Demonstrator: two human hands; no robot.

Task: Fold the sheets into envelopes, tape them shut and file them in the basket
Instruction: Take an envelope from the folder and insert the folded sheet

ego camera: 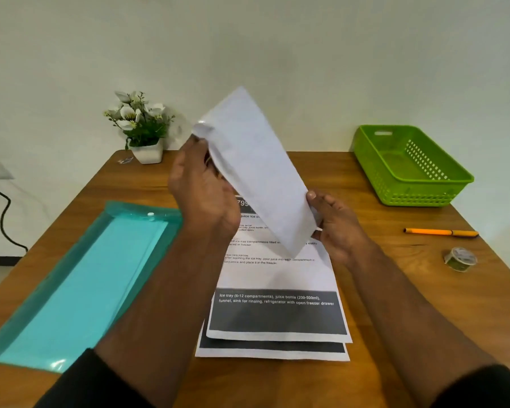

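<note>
A folded white sheet (pixel 258 169) is held up in the air over the table, tilted, with its blank side toward me. My left hand (pixel 202 188) grips its upper left edge. My right hand (pixel 336 226) pinches its lower right corner. Under them a small stack of printed sheets (pixel 277 313) lies flat on the wooden table (pixel 395 304). A green plastic basket (pixel 409 166) stands at the back right corner with nothing visible inside. A small roll of tape (pixel 460 259) lies on the right side of the table.
A teal plastic document folder (pixel 80 287) lies flat on the left. An orange pen (pixel 442 232) rests beyond the tape. A white pot of flowers (pixel 142 128) stands at the back left against the wall. A black cable (pixel 0 213) hangs off to the left.
</note>
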